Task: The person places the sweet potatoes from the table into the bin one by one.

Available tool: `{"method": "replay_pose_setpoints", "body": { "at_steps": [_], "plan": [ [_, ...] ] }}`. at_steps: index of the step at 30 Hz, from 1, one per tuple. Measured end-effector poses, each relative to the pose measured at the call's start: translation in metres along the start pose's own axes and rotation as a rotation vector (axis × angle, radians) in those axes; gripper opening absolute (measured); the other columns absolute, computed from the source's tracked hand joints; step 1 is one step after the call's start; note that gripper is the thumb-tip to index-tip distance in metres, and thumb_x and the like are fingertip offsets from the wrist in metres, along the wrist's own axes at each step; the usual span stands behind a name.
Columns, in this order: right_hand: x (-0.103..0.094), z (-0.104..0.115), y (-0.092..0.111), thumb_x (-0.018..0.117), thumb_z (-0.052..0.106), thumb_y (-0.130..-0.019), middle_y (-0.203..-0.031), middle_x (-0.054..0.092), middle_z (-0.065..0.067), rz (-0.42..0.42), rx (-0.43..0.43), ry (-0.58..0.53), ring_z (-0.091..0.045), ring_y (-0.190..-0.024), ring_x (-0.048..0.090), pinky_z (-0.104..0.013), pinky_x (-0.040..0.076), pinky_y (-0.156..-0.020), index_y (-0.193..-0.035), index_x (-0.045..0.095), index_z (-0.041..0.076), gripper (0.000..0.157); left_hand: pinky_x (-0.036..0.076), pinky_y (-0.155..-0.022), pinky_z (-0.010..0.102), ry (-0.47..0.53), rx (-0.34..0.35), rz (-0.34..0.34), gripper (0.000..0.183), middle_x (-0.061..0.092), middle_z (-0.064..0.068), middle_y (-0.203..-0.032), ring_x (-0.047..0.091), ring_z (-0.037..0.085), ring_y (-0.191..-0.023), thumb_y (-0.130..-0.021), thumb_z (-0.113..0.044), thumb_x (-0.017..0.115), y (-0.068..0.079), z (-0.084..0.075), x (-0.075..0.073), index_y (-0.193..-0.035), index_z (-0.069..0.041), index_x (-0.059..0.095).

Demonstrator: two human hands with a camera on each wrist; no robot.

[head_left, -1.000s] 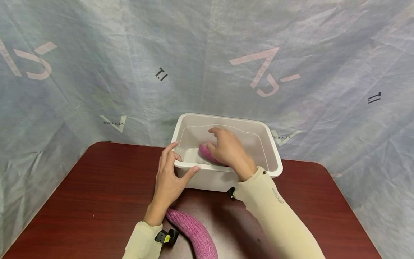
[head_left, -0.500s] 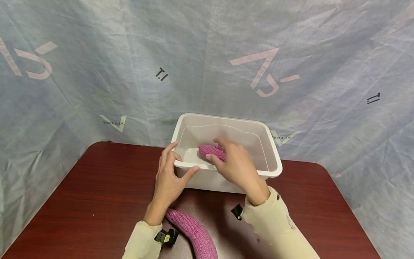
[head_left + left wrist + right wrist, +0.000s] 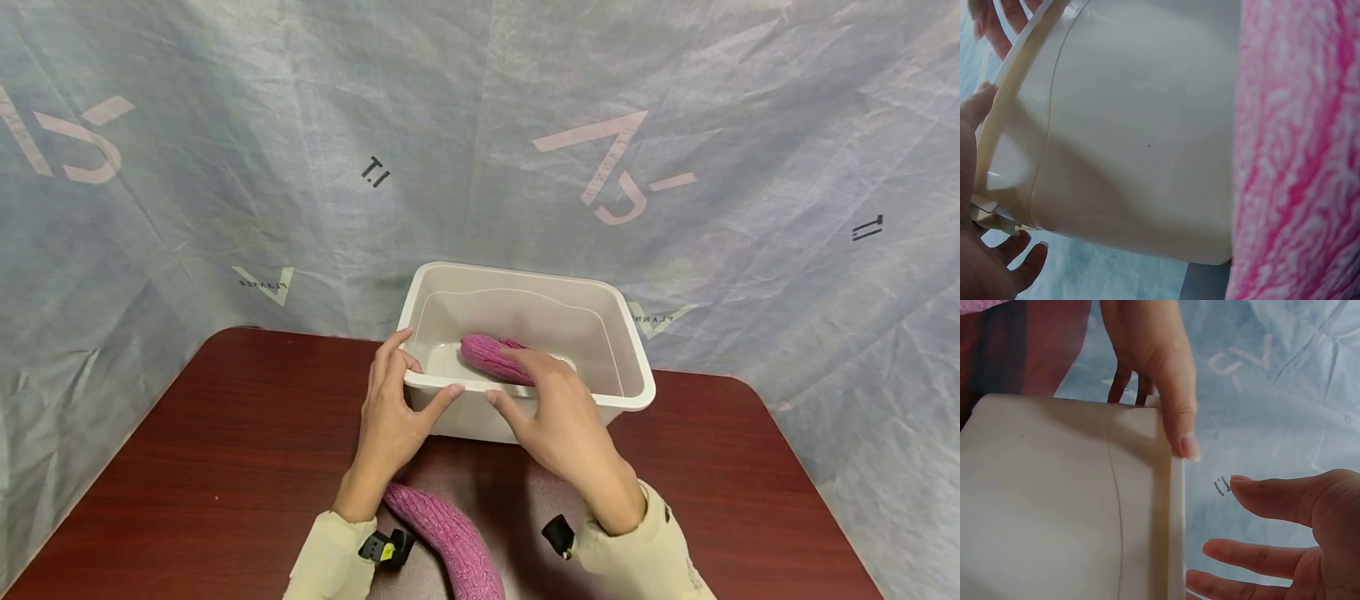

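Observation:
A white plastic bin [image 3: 480, 417] stands on the table, its front wall toward me. My left hand [image 3: 393, 425] grips the front left corner of its rim, thumb on the front edge and fingers round the side. Inside lies a mottled purple eggplant-like thing [image 3: 487, 354], its right part hidden behind my right hand [image 3: 570, 433]. That hand is at the front rim with fingers spread, holding nothing; in the right wrist view its fingers [image 3: 1254, 556] are relaxed. A long curved purple eggplant-like thing [image 3: 457, 542] lies on the table beside my left wrist, large in the left wrist view.
The dark red wooden table [image 3: 225, 450] runs back to a grey printed cloth [image 3: 480, 150] hanging behind and at both sides. A black wrist device [image 3: 386, 547] sits at my left cuff, and another [image 3: 558, 536] at my right cuff.
My right hand has drawn back out of the bin toward me, letting go of the purple thing inside, which now shows more. My left hand stays on the rim.

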State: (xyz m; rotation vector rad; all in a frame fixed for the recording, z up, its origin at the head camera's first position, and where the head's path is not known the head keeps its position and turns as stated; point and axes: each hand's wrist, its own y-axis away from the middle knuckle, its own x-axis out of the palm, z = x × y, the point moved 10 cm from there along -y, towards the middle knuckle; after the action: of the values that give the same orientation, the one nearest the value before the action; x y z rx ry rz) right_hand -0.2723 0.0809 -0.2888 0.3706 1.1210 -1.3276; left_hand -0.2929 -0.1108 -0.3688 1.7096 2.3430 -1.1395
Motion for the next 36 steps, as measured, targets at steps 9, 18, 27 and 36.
{"method": "replay_pose_setpoints", "body": {
  "at_steps": [9, 18, 27, 36],
  "plan": [
    [-0.008, 0.002, 0.018, 0.08, 0.033, -0.086, -0.131, 0.067, 0.0, -0.044, -0.025, -0.019, -0.023, -0.128, 0.06, -0.046, 0.045, -0.106, -0.131, 0.064, 0.018, 0.05, 0.043, -0.087, 0.047, -0.004, -0.008, 0.011, 0.053, 0.04, -0.004, -0.157, 0.046, 0.025, -0.134, -0.079, -0.042, 0.085, 0.0, -0.001, 0.002, -0.098, -0.012, 0.046],
    [-0.004, 0.003, 0.034, 0.08, 0.035, -0.085, -0.125, 0.066, 0.005, -0.051, -0.011, -0.024, -0.016, -0.115, 0.063, -0.042, 0.051, -0.093, -0.134, 0.062, 0.024, 0.052, 0.043, -0.088, 0.048, -0.008, 0.0, -0.003, 0.053, 0.04, -0.006, -0.157, 0.046, 0.022, -0.133, -0.078, -0.042, 0.086, 0.0, 0.001, 0.001, -0.097, -0.011, 0.047],
    [0.016, -0.002, 0.048, 0.08, 0.037, -0.085, -0.128, 0.065, 0.006, -0.008, 0.018, -0.041, -0.017, -0.118, 0.063, -0.044, 0.051, -0.096, -0.132, 0.063, 0.025, 0.051, 0.044, -0.088, 0.049, -0.008, -0.005, 0.006, 0.053, 0.039, -0.007, -0.158, 0.046, 0.023, -0.134, -0.078, -0.042, 0.085, 0.0, 0.001, 0.001, -0.098, -0.012, 0.046],
    [0.038, -0.014, 0.065, 0.079, 0.039, -0.085, -0.116, 0.067, 0.012, 0.069, 0.107, -0.039, -0.01, -0.11, 0.064, -0.041, 0.051, -0.091, -0.128, 0.065, 0.027, 0.046, 0.044, -0.088, 0.051, -0.004, -0.008, 0.0, 0.052, 0.04, -0.004, -0.157, 0.046, 0.029, -0.136, -0.079, -0.041, 0.085, 0.0, 0.001, 0.001, -0.097, -0.012, 0.046]
  ]
}}
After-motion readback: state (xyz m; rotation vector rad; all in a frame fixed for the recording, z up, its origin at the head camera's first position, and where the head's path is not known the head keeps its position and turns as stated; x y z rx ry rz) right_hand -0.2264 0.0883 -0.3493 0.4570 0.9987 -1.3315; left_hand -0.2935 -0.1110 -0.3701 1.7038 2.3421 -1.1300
